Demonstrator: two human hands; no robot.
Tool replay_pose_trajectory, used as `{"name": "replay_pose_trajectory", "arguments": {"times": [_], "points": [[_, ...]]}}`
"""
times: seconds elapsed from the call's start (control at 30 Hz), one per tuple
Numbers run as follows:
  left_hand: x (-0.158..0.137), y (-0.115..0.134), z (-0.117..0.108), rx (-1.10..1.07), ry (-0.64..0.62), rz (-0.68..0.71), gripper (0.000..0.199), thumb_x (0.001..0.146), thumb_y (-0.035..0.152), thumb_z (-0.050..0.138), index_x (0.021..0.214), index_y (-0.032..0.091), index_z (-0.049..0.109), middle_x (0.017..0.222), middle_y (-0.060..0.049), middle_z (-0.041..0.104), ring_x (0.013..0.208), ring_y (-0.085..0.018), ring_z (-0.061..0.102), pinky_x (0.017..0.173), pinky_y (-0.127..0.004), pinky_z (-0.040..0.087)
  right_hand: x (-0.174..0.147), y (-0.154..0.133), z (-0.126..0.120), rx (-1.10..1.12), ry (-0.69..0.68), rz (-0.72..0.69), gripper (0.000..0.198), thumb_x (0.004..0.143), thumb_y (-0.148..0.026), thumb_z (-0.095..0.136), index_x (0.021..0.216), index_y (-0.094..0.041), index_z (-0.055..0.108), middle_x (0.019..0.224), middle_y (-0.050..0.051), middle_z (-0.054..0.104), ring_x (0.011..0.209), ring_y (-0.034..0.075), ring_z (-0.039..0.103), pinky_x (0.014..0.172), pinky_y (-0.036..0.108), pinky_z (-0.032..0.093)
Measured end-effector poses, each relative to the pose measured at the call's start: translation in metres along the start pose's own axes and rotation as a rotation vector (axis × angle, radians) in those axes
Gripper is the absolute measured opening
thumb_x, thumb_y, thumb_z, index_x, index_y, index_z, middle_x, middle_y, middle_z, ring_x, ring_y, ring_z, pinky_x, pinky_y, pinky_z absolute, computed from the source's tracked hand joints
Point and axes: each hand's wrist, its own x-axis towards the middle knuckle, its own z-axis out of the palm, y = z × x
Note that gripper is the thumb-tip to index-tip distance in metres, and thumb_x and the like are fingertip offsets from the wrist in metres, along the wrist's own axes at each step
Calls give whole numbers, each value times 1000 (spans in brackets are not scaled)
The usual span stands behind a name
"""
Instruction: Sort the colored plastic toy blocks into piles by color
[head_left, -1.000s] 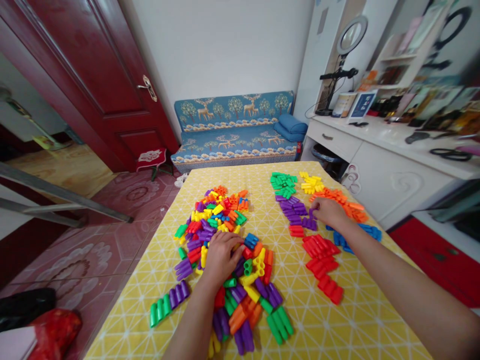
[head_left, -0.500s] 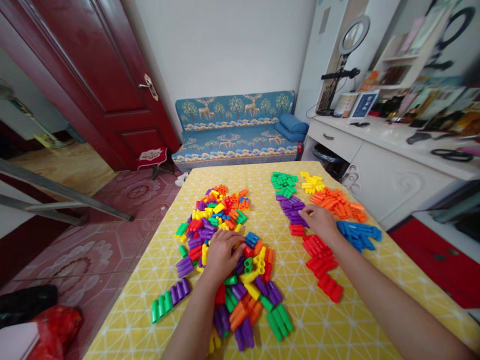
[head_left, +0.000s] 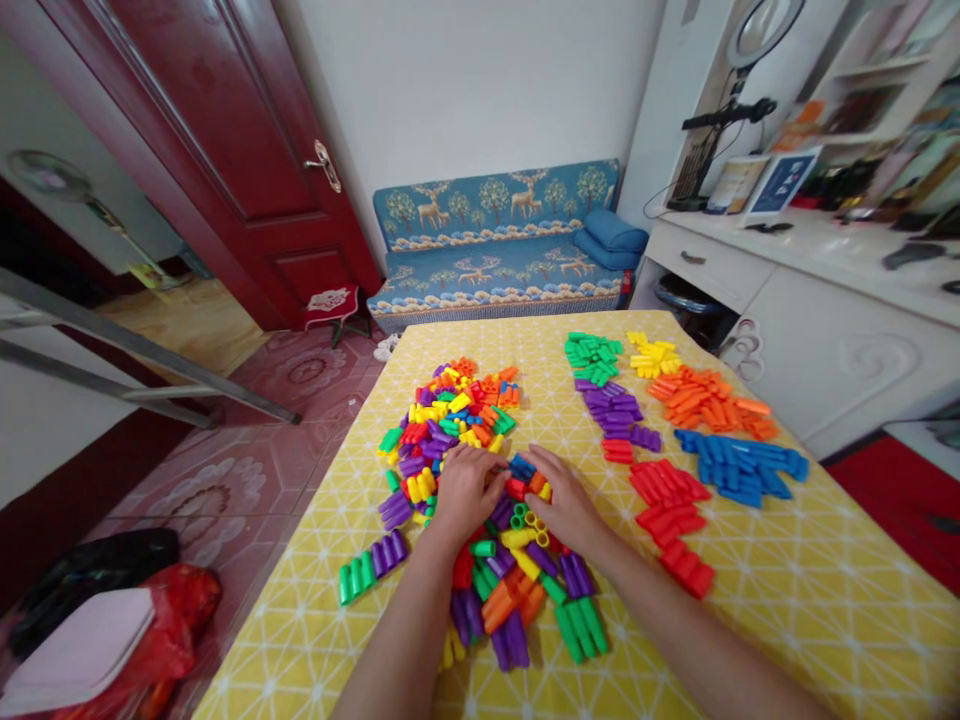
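Observation:
Plastic tube-shaped building blocks of many colours form a mixed pile (head_left: 517, 580) on the table. My left hand (head_left: 471, 488) rests on the pile's middle, its fingers curled and pressed together; whatever lies under them is hidden. Just to its right, my right hand (head_left: 566, 505) reaches in with thumb and fingers apart. Between the two hands show a blue block (head_left: 522, 466), a red block (head_left: 517, 488) and an orange block (head_left: 537, 482). Sorted by colour on the right are green (head_left: 592, 358), yellow (head_left: 652, 356), orange (head_left: 709, 400), purple (head_left: 611, 408), blue (head_left: 739, 465) and red blocks (head_left: 667, 485).
A yellow patterned cloth (head_left: 300, 640) covers the table. Behind it stands a blue sofa (head_left: 495, 250), with a white dresser (head_left: 840, 340) on the right. A joined green and purple strip (head_left: 373, 567) lies left of the pile. Bags (head_left: 180, 610) sit on the floor.
My right hand has left the purple group and come across to the mixed pile, beside my left hand. A purple piece now lies where it was. The view has shifted slightly.

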Motion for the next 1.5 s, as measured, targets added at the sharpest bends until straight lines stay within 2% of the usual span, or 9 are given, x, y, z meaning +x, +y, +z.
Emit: {"name": "replay_pose_trajectory", "arguments": {"times": [0.23,0.5,0.7,0.8,0.97,1.1,1.2,1.33,1.5], "points": [[-1,-1,2,-7,15,24,33,84,21,59,116,27,65,116,-4,68,106,-24,60,97,-43,39,17,-12,1,-81,-73,67,53,69,-10,59,120,-23,64,115,7,65,109,23,60,97,37,46],[0,-4,3,-24,21,18,26,83,20,58,106,25,68,100,-3,73,97,-24,63,98,-45,39,10,-6,10,297,37,93,43,69,-9,61,109,-23,67,106,3,71,97,20,66,91,36,50],[-1,-7,4,-37,34,15,30,79,12,55,102,25,70,96,-2,74,95,-23,64,100,-45,39,6,-15,6,253,193,-5,20,73,-19,70,92,-23,71,92,3,71,91,20,64,86,36,49],[0,-7,3,-44,32,21,21,85,18,55,97,25,71,93,-2,74,92,-22,65,99,-46,39,4,-21,-2,313,251,8,22,77,-22,67,99,-22,68,97,4,71,90,20,64,81,34,50],[-1,-9,5,-46,48,23,19,88,24,55,97,27,72,96,-2,75,94,-22,65,98,-46,39,-1,-13,-54,408,390,76,35,81,-32,66,113,-22,58,91,3,71,80,18,65,73,32,52],[-1,-11,7,-39,52,25,19,88,25,56,96,27,72,96,-2,75,95,-22,65,96,-46,40,-25,24,-129,289,714,162,37,75,-41,72,105,-22,63,88,3,69,79,19,65,74,34,54],[0,-12,7,-33,46,34,18,88,25,56,96,26,73,95,-2,75,93,-22,66,94,-44,42,-62,64,-184,215,806,295,37,74,-49,71,99,-22,67,88,7,71,73,21,66,67,37,56],[1,-12,6,-27,48,48,18,88,25,56,95,26,73,95,-2,75,93,-22,66,92,-42,44,-111,111,-228,80,789,477,39,66,-51,74,91,-21,71,87,10,73,72,25,67,64,38,57],[1,-13,7,-17,55,66,20,89,28,55,96,26,73,95,-3,75,92,-22,66,91,-42,45,-129,137,-231,16,624,532,48,62,-52,72,97,-18,71,93,12,74,81,28,69,75,42,57]]}}
